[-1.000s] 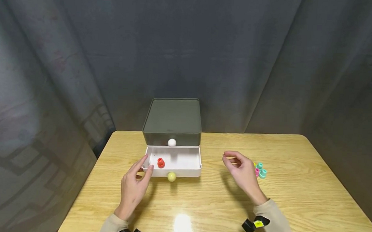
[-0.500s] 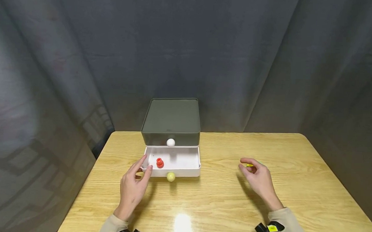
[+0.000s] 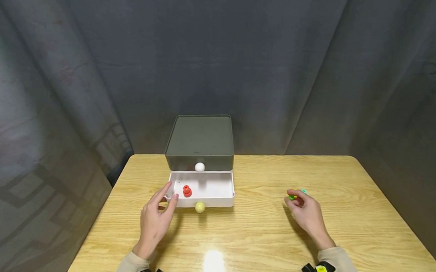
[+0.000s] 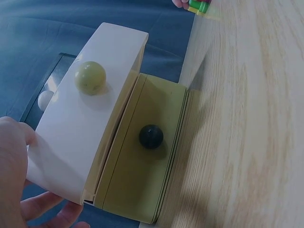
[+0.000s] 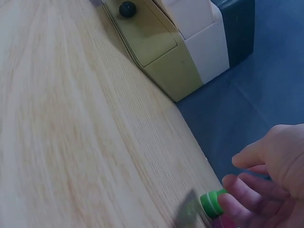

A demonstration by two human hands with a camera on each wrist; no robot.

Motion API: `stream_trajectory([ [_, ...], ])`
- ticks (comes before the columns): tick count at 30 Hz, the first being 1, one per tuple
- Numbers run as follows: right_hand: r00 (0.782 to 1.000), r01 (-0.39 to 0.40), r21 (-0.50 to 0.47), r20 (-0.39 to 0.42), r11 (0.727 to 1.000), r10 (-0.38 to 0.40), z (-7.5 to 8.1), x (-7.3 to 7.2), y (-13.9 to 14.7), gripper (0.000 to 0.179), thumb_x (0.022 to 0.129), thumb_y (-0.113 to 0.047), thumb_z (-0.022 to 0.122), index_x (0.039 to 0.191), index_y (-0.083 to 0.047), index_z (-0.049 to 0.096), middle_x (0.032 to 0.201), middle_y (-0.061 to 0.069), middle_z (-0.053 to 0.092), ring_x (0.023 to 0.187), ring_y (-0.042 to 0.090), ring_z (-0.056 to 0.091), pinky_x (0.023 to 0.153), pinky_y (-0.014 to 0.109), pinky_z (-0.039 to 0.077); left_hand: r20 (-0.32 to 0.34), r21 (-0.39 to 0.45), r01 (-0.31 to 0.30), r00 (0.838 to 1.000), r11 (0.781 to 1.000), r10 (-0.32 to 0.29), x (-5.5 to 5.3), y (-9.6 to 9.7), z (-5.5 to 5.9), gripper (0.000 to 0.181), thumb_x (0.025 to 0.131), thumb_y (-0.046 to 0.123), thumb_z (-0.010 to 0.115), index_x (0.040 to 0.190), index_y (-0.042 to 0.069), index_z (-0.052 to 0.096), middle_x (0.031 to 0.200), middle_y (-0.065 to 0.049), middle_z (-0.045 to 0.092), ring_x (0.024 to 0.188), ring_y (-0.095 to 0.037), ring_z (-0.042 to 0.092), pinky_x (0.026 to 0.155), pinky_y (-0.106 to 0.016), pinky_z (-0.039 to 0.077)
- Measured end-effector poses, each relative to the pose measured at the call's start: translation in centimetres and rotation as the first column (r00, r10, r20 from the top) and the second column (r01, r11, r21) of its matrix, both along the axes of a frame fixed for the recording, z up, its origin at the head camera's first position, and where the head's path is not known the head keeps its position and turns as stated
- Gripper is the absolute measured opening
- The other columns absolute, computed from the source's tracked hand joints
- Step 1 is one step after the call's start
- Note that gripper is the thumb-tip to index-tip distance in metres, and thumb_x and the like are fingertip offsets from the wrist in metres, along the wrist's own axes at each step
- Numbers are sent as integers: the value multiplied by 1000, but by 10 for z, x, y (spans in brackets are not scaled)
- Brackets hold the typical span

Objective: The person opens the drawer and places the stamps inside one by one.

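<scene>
Carefully: left hand (image 3: 155, 222) pinches corner of white drawer (image 3: 219, 202); jolt could topple red piece (image 3: 187, 191) inside. Our right hand (image 3: 308, 214), loosely curled, seemingly holding nothing, beside green piece (image 5: 211, 204) on worktop (image 3: 257, 243); if we pinch sloppily, neighbouring pink piece (image 5: 223, 222) could skid.

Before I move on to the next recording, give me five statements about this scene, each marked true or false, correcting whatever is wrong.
1. The white drawer is pulled open. True.
2. The red piece sits on the dark top of the cabinet. False: it is inside the white drawer.
3. The left hand is at the white drawer's front left corner. True.
4. The right hand is reaching into the white drawer. False: it is by the green piece, over to the right.
5. The olive bottom drawer has a dark knob. True.
</scene>
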State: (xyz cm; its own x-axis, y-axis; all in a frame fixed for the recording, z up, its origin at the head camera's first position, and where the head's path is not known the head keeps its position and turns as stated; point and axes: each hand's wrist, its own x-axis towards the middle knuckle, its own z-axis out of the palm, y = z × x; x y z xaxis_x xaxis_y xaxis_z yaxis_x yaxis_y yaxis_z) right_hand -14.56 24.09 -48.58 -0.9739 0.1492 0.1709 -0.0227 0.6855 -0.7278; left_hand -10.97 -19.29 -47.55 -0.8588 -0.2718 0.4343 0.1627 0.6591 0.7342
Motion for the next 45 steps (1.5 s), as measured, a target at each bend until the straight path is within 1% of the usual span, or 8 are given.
stream_trajectory([
  [3, 1000, 18, 0, -22, 1000, -18, -2, 1, 3, 28, 96, -12, 77, 122, -1, 76, 89, 7, 75, 74, -2, 58, 66, 16, 47, 0, 0, 4, 1000, 1000, -4, 0, 1, 0, 45, 98, 23, 78, 143, 18, 70, 131, -8, 77, 92, -11, 64, 74, -26, 59],
  [7, 998, 52, -1, -47, 999, -52, -5, 1, 7, 27, 93, -12, 81, 118, -1, 77, 81, 3, 68, 73, 1, 54, 67, 11, 41, -2, -2, 6, 1000, 1000, -6, 0, 1, 1, 45, 98, 23, 78, 143, 18, 70, 131, -8, 77, 92, -11, 65, 74, -26, 59],
  [10, 997, 55, 13, -56, 998, -54, -7, 1, 9, 28, 93, -11, 82, 118, 1, 77, 83, 5, 69, 74, 1, 55, 68, 10, 41, -2, -2, 3, 1000, 1000, -3, 0, 1, 1, 45, 98, 23, 78, 143, 18, 70, 131, -8, 77, 92, -11, 65, 73, -26, 60],
  [14, 998, 27, 36, -56, 999, -25, -9, 2, 10, 30, 93, -9, 81, 120, 4, 75, 86, 9, 71, 74, 3, 56, 62, 15, 43, -2, 1, -1, 1000, 1000, 1, 1, 0, 1, 45, 98, 22, 78, 142, 18, 71, 130, -8, 77, 92, -12, 66, 73, -29, 62],
  [17, 998, 17, 50, -56, 999, -15, -10, 1, 11, 32, 93, -10, 81, 121, 5, 75, 88, 10, 72, 74, 4, 57, 62, 16, 45, -2, 3, 0, 1000, 1000, 0, 1, 0, 1, 45, 98, 21, 78, 142, 17, 71, 130, -9, 77, 91, -13, 67, 73, -31, 63],
  [23, 998, 27, 60, -58, 998, -24, -11, -2, 13, 32, 93, -10, 82, 121, 2, 76, 94, 11, 76, 75, -2, 58, 65, 14, 49, -2, 3, 3, 1000, 1000, -3, 0, 0, 1, 45, 98, 22, 78, 142, 17, 71, 130, -10, 77, 92, -14, 67, 73, -27, 61],
  [37, 997, 24, 79, -77, 997, -18, -12, 0, 15, 30, 93, -13, 84, 118, 1, 78, 89, 10, 74, 71, 1, 54, 64, 15, 45, 6, 7, 5, 1000, 1000, -5, 1, 0, 2, 46, 98, 22, 78, 142, 18, 71, 130, -8, 77, 92, -12, 66, 74, -30, 62],
  [45, 996, 58, 77, -79, 995, -52, -7, 1, 16, 27, 91, -14, 84, 114, -1, 80, 87, 10, 75, 69, 0, 53, 63, 15, 44, 9, 7, 3, 1000, 1000, -3, 1, 0, 1, 46, 98, 22, 78, 143, 18, 70, 131, -8, 77, 92, -13, 67, 74, -31, 63],
])
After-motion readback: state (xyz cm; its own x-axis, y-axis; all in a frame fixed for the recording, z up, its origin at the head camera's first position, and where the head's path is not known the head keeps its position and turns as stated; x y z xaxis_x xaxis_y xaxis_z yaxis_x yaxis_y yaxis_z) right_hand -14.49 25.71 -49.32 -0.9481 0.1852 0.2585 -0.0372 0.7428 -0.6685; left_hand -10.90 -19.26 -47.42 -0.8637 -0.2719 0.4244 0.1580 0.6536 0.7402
